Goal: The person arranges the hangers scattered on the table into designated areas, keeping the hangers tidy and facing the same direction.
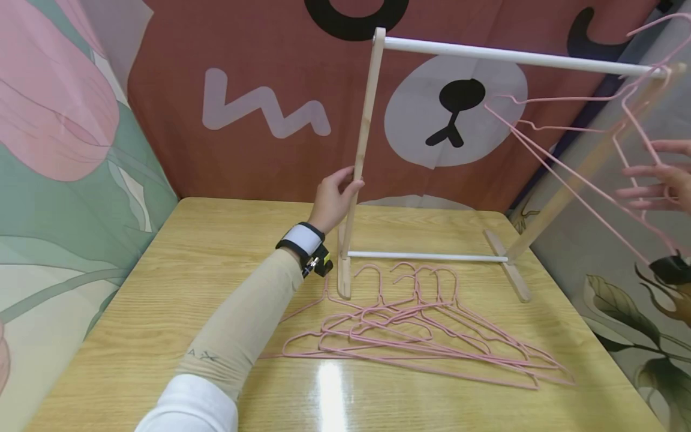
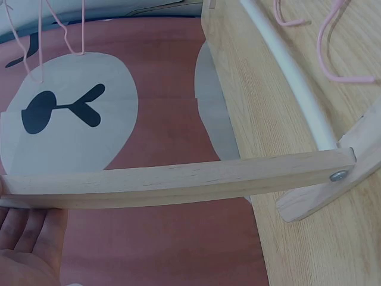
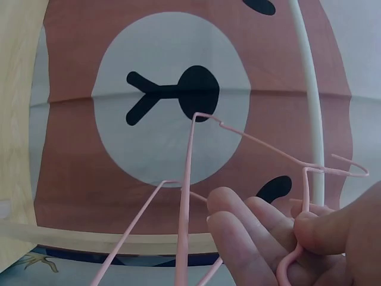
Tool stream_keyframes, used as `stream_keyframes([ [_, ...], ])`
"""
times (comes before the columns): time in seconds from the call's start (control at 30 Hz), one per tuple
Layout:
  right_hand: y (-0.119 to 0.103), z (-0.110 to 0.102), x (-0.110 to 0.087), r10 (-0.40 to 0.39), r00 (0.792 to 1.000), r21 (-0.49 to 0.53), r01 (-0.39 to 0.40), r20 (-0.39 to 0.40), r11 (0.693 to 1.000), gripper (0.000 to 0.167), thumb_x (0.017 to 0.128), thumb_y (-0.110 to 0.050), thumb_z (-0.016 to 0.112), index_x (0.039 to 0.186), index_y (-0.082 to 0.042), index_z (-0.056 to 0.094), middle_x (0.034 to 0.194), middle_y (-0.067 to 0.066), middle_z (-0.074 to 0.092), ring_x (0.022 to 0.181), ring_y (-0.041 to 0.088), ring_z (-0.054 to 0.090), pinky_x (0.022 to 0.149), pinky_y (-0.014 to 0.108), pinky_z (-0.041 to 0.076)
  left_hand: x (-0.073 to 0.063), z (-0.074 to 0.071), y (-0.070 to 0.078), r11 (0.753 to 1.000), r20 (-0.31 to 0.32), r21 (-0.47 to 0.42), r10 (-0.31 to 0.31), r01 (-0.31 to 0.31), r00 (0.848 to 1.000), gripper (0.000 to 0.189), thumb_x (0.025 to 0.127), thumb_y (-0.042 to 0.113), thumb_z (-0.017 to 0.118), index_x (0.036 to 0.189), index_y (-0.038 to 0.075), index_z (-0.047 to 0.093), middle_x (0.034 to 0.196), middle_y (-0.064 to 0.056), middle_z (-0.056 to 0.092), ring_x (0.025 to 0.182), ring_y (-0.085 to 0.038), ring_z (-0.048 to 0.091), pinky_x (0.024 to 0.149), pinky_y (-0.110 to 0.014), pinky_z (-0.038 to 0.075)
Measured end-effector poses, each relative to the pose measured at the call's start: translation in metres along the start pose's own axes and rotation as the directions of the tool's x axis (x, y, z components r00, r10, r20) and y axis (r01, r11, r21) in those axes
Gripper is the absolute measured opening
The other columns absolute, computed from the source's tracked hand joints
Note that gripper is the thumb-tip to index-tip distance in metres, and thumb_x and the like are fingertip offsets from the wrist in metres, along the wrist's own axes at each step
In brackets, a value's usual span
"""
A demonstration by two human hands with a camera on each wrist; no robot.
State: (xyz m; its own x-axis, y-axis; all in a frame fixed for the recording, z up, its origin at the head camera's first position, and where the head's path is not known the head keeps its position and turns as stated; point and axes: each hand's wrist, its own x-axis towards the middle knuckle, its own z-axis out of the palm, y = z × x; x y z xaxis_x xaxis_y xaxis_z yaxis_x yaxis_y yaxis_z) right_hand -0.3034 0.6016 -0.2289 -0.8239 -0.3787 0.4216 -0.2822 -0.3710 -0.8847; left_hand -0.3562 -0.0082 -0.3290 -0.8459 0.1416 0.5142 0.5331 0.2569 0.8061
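My left hand (image 1: pixel 332 201) grips the left wooden post (image 1: pixel 366 114) of a small clothes rack, thumb in front and fingers behind. In the left wrist view its fingers show below the same post (image 2: pixel 178 179). At the far right, my right hand (image 1: pixel 664 180) is on a pink clothes hanger (image 1: pixel 572 174). The right wrist view shows the thumb and fingers of the right hand (image 3: pixel 286 238) pinching that hanger's shoulder (image 3: pixel 306 196). Its hook is by the white top rail (image 1: pixel 513 55), near the right end. Another pink hanger (image 1: pixel 572 128) hangs close behind it.
Several pink hangers (image 1: pixel 421 345) lie overlapped on the wooden table (image 1: pixel 178 288) in front of the rack. A white lower bar (image 1: pixel 426 257) joins the rack's feet. Behind stands a brown cloth backdrop (image 1: pixel 243 162) with a bear face.
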Motion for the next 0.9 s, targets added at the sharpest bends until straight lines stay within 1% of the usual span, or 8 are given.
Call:
stream_keyframes([
  [0.07, 0.002, 0.001, -0.001, -0.019, 0.999, -0.064, 0.017, -0.026, 0.998, 0.049, 0.107, 0.008, 0.019, 0.152, -0.004, 0.034, 0.119, 0.027, 0.069, 0.088, 0.042, 0.074, 0.066, 0.047, 0.059, 0.0, 0.0, 0.0, 1.0, -0.002, -0.006, 0.0, 0.0, 1.0, 0.038, 0.103, 0.015, 0.062, 0.138, 0.0, 0.061, 0.112, -0.017, 0.071, 0.099, -0.027, 0.068, 0.084, -0.039, 0.057],
  [0.2, 0.0, 0.053, 0.001, 0.0, 0.986, -0.206, -0.034, -0.165, 0.978, 0.044, 0.108, 0.005, 0.025, 0.143, -0.009, 0.047, 0.106, 0.016, 0.076, 0.077, 0.03, 0.076, 0.061, 0.037, 0.061, 0.001, 0.001, -0.001, 1.0, -0.006, -0.023, 0.003, -0.003, 1.0, 0.036, 0.103, 0.013, 0.062, 0.136, -0.001, 0.062, 0.112, -0.018, 0.071, 0.1, -0.03, 0.068, 0.084, -0.04, 0.057],
  [0.27, -0.001, 0.112, 0.004, -0.012, 0.969, -0.377, -0.085, -0.247, 0.922, 0.042, 0.108, 0.003, 0.029, 0.132, -0.017, 0.057, 0.097, 0.002, 0.078, 0.069, 0.017, 0.076, 0.057, 0.026, 0.059, 0.0, 0.0, -0.002, 1.0, -0.006, -0.029, 0.003, -0.004, 1.0, 0.036, 0.103, 0.013, 0.062, 0.136, -0.001, 0.062, 0.112, -0.018, 0.071, 0.1, -0.03, 0.068, 0.085, -0.04, 0.057],
  [0.33, 0.001, 0.147, 0.008, -0.023, 0.944, -0.584, -0.183, -0.328, 0.791, 0.041, 0.109, -0.001, 0.03, 0.127, -0.028, 0.056, 0.091, -0.014, 0.074, 0.065, 0.005, 0.072, 0.055, 0.018, 0.056, 0.0, 0.0, -0.003, 1.0, -0.009, -0.029, 0.003, -0.003, 1.0, 0.036, 0.103, 0.013, 0.063, 0.136, -0.001, 0.062, 0.111, -0.018, 0.071, 0.1, -0.029, 0.068, 0.085, -0.04, 0.057],
  [0.43, 0.005, 0.166, 0.012, -0.045, 0.906, -0.775, -0.333, -0.421, 0.537, 0.041, 0.11, -0.005, 0.03, 0.129, -0.035, 0.05, 0.086, -0.03, 0.064, 0.06, -0.005, 0.067, 0.053, 0.013, 0.053, -0.001, -0.001, -0.004, 1.0, -0.015, -0.023, 0.003, -0.004, 1.0, 0.036, 0.102, 0.013, 0.063, 0.136, -0.001, 0.062, 0.111, -0.018, 0.071, 0.099, -0.027, 0.069, 0.085, -0.039, 0.058],
  [0.5, 0.008, 0.168, 0.014, -0.035, 0.89, -0.81, -0.397, -0.455, 0.432, 0.043, 0.11, -0.007, 0.029, 0.143, -0.03, 0.044, 0.084, -0.034, 0.059, 0.061, -0.008, 0.065, 0.054, 0.012, 0.053, -0.001, -0.001, -0.004, 1.0, -0.018, -0.019, 0.004, -0.005, 1.0, 0.036, 0.102, 0.013, 0.064, 0.136, -0.001, 0.063, 0.11, -0.018, 0.072, 0.098, -0.027, 0.069, 0.085, -0.039, 0.058],
  [0.67, 0.011, 0.167, 0.015, -0.025, 0.859, -0.813, -0.474, -0.511, 0.338, 0.052, 0.11, -0.008, 0.025, 0.162, -0.006, 0.022, 0.08, -0.038, 0.052, 0.06, -0.011, 0.062, 0.055, 0.012, 0.053, -0.002, 0.0, -0.003, 1.0, -0.018, -0.014, 0.008, -0.008, 1.0, 0.036, 0.102, 0.013, 0.064, 0.135, -0.001, 0.063, 0.109, -0.017, 0.072, 0.098, -0.027, 0.069, 0.084, -0.039, 0.058],
  [0.9, 0.015, 0.167, 0.01, -0.048, 0.831, -0.806, -0.522, -0.555, 0.277, 0.052, 0.11, -0.009, 0.024, 0.162, -0.006, 0.023, 0.079, -0.038, 0.049, 0.059, -0.012, 0.06, 0.055, 0.011, 0.052, 0.0, 0.001, -0.002, 1.0, -0.014, -0.011, 0.012, -0.012, 1.0, 0.037, 0.102, 0.014, 0.064, 0.135, 0.0, 0.063, 0.11, -0.017, 0.072, 0.099, -0.027, 0.069, 0.085, -0.039, 0.058],
])
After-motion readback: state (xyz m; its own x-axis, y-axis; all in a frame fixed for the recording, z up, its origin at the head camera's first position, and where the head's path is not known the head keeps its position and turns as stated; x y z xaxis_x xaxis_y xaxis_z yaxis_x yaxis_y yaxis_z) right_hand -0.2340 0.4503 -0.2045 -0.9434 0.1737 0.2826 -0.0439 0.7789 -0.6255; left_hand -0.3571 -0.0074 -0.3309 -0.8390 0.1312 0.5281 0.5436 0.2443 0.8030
